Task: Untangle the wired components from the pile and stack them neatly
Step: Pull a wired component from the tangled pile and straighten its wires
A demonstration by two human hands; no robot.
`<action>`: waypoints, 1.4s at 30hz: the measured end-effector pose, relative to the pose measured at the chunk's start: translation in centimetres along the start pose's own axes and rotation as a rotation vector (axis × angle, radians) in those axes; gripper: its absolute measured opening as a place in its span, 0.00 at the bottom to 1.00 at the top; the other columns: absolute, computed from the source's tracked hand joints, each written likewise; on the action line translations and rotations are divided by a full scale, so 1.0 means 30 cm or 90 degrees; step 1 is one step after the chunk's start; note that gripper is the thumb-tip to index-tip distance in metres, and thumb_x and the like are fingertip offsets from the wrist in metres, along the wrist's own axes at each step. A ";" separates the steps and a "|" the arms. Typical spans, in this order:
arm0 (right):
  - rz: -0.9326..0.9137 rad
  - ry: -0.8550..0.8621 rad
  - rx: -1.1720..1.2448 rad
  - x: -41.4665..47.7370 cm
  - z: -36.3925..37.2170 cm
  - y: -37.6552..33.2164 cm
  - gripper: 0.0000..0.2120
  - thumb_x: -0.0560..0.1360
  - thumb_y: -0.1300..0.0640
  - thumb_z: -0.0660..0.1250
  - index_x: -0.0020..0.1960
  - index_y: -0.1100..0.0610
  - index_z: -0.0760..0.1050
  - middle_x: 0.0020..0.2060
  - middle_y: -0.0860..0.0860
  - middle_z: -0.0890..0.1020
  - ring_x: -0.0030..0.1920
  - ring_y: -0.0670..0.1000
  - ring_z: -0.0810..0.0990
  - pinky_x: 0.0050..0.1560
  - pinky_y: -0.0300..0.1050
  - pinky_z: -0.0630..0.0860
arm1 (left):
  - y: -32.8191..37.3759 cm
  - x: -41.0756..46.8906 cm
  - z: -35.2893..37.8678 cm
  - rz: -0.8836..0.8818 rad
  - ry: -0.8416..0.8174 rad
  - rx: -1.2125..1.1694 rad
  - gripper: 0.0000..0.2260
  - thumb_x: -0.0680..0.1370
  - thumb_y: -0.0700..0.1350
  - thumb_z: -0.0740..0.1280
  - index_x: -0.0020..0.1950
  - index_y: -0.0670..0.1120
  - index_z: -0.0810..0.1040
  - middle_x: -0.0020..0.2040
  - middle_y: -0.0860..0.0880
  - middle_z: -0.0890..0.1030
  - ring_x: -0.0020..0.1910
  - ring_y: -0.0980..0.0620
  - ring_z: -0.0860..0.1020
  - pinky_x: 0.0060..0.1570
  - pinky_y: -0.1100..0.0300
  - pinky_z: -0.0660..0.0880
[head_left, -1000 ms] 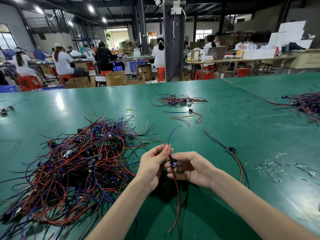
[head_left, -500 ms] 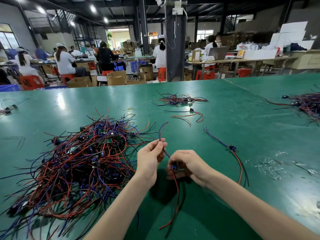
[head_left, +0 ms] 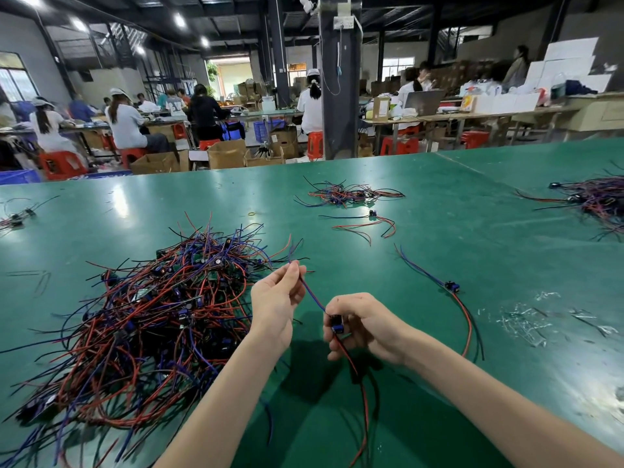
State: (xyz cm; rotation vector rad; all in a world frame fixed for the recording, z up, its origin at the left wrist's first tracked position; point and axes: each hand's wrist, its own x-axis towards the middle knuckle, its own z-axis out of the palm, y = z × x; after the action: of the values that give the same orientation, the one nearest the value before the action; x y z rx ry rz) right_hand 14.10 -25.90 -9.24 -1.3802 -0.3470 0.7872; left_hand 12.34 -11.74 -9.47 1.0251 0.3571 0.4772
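At the lower middle of the frame the right hand (head_left: 368, 324) grips a small wired component (head_left: 336, 324), its fingers curled round the dark blue body, held just above the green tabletop (head_left: 456, 238). A blue wire (head_left: 312, 295) runs from that component up and to the left into the left hand (head_left: 275, 305), which pinches it between thumb and fingertips near its free end; the wire looks fairly straight between the two hands. Red and black wires (head_left: 363, 400) trail from the component down toward the bottom edge of the frame. Just left of the left hand, filling the lower left of the frame, lies the big tangled pile (head_left: 145, 319) of red, blue and black wires with small boards and parts mixed in; the left hand is near its right edge but apart from it. At the upper middle of the tabletop sits a small gathered bundle (head_left: 347, 194) of the same parts, with a single component (head_left: 373, 214) just below it, its wires spread out. Another loose component (head_left: 451, 286) lies right of the hands, with blue wires running up-left and red and black wires curving down. A further heap (head_left: 597, 201) sits at the right edge, and clear plastic scraps (head_left: 526, 319) lie at the lower right.
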 end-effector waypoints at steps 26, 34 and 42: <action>0.038 -0.090 0.033 -0.007 0.023 0.025 0.13 0.79 0.62 0.58 0.37 0.64 0.73 0.28 0.59 0.79 0.23 0.51 0.75 0.27 0.42 0.77 | -0.025 -0.012 -0.014 0.024 0.021 -0.019 0.05 0.77 0.36 0.66 0.41 0.41 0.78 0.32 0.50 0.82 0.29 0.60 0.77 0.31 0.70 0.74; -0.005 -0.043 0.000 0.003 0.015 0.029 0.13 0.78 0.62 0.60 0.36 0.64 0.73 0.27 0.60 0.79 0.22 0.51 0.75 0.26 0.42 0.77 | -0.005 0.004 -0.028 0.018 0.007 -0.012 0.05 0.78 0.34 0.64 0.46 0.41 0.79 0.36 0.49 0.83 0.33 0.59 0.80 0.37 0.68 0.77; 0.006 -0.057 -0.008 0.003 0.022 0.039 0.14 0.78 0.62 0.61 0.34 0.63 0.74 0.27 0.59 0.79 0.23 0.51 0.75 0.26 0.43 0.77 | 0.013 0.030 -0.048 0.026 0.024 -0.033 0.06 0.79 0.36 0.63 0.43 0.43 0.77 0.36 0.49 0.81 0.31 0.59 0.77 0.36 0.66 0.75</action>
State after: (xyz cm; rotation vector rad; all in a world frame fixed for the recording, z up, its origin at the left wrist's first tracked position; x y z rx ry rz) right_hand 13.39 -25.37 -10.26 -1.3618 -0.4166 0.8583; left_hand 12.31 -10.03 -9.89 0.9752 0.3557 0.5404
